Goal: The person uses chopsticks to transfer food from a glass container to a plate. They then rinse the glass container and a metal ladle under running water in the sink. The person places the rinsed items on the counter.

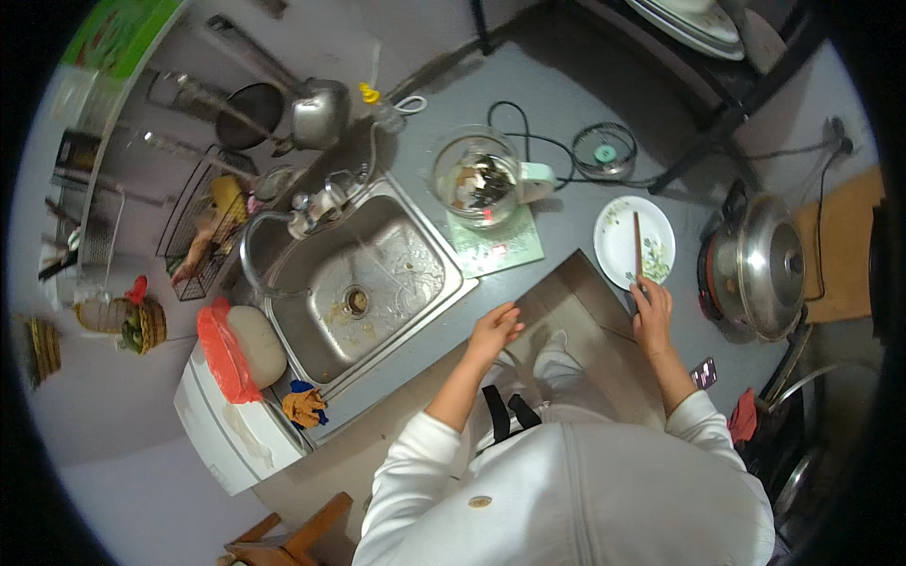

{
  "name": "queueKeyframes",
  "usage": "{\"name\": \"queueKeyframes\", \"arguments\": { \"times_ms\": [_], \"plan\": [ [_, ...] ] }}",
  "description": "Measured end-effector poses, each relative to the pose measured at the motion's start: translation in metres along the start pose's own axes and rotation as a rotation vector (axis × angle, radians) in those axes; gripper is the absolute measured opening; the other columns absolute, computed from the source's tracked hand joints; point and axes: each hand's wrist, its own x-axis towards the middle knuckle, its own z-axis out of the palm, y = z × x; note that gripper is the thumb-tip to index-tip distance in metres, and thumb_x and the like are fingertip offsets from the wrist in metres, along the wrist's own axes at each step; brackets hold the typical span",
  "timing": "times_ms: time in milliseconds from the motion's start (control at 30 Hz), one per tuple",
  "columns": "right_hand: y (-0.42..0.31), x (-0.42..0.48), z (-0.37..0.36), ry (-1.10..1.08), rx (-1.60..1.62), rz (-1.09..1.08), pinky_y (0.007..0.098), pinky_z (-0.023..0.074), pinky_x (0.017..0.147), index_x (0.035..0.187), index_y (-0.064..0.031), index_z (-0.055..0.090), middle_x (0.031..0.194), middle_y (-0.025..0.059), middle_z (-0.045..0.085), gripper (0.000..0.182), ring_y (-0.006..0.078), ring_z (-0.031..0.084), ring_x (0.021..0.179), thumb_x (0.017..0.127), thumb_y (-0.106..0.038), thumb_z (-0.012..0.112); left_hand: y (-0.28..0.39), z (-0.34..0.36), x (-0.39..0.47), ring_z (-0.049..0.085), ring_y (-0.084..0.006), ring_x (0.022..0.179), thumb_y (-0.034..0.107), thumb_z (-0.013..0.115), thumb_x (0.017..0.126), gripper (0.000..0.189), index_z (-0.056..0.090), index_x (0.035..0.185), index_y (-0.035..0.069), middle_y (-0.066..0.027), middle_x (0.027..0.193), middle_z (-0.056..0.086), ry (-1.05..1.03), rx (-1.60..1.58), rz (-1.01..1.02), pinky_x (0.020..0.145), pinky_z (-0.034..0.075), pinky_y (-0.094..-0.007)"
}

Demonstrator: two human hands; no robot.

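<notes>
My right hand (652, 315) is at the near rim of a white plate with a green leaf pattern (616, 244), its fingers on the near end of brown chopsticks (637, 240) that lie across the plate. Nothing shows in my left hand (495, 329), which hangs over the counter's front edge with its fingers loosely curled and apart. Beyond it, a glass electric kettle (476, 177) with a pale green handle holds dark and light pieces. This kettle stands partly over a green patterned mat or base (495, 247). A round glass lid (604, 152) lies to its right.
At the left is a steel sink (396, 304) with a curved faucet (248, 247). A lidded steel pot (771, 269) stands at the right. Black cord (527, 134) runs behind the kettle. A phone (704, 373) and an orange-brown cloth (304, 407) lie near the counter's front edge.
</notes>
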Motion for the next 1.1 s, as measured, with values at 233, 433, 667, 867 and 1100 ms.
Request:
{"name": "queueKeyframes", "arguments": {
  "times_ms": [233,433,667,867,1100],
  "plan": [
    [-0.180,0.145,-0.022,0.322,0.367,-0.187,0.0371,0.0356,0.078,0.097,-0.0046,0.058,0.089,0.0107,0.055,0.025,0.0280,0.050,0.087,0.072,-0.004,0.055,0.031,-0.163,-0.096,0.058,-0.0177,0.087,0.010,0.046,0.087,0.031,0.045,0.116,0.000,-0.0117,0.107,0.055,0.292,-0.317,0.104,0.071,0.049,-0.0247],
    [-0.354,0.346,0.011,0.190,0.620,-0.431,0.0345,0.0432,0.072,0.101,-0.0026,0.056,0.094,0.0150,0.056,0.026,0.0297,0.054,0.085,0.078,-0.015,0.057,0.015,-0.239,-0.141,0.058,-0.0195,0.081,0.008,0.047,0.085,0.033,0.042,0.116,-0.001,-0.0129,0.099,0.056,0.319,-0.613,0.191,0.070,0.051,-0.0302],
    [-0.458,0.536,0.056,0.113,0.765,-0.078,0.0294,0.0466,0.056,0.119,-0.0002,0.041,0.104,0.0152,0.057,0.062,0.0167,0.058,0.062,0.069,-0.024,0.069,-0.022,-0.300,-0.174,0.058,-0.0202,0.075,0.008,0.043,0.086,0.032,0.044,0.116,0.001,-0.0125,0.092,0.057,0.411,-0.883,0.226,0.066,0.052,-0.0319],
    [-0.453,0.513,0.006,0.213,0.458,-0.159,0.0356,0.0448,0.068,0.082,0.0001,0.055,0.078,0.0142,0.061,0.034,0.0286,0.059,0.075,0.066,-0.029,0.066,-0.049,-0.315,-0.185,0.056,-0.0184,0.077,0.011,0.045,0.086,0.033,0.044,0.117,0.002,-0.0089,0.091,0.057,0.449,-0.962,0.220,0.070,0.049,-0.0323],
    [-0.410,0.419,-0.083,0.094,0.604,-0.217,0.0271,0.0426,0.054,0.076,-0.0023,0.053,0.065,0.0041,0.054,0.020,0.0123,0.053,0.060,0.067,-0.018,0.062,-0.025,-0.296,-0.158,0.056,-0.0174,0.077,0.012,0.045,0.086,0.031,0.045,0.115,0.001,-0.0100,0.093,0.057,0.388,-0.908,0.247,0.068,0.050,-0.0296]
  ]
}}
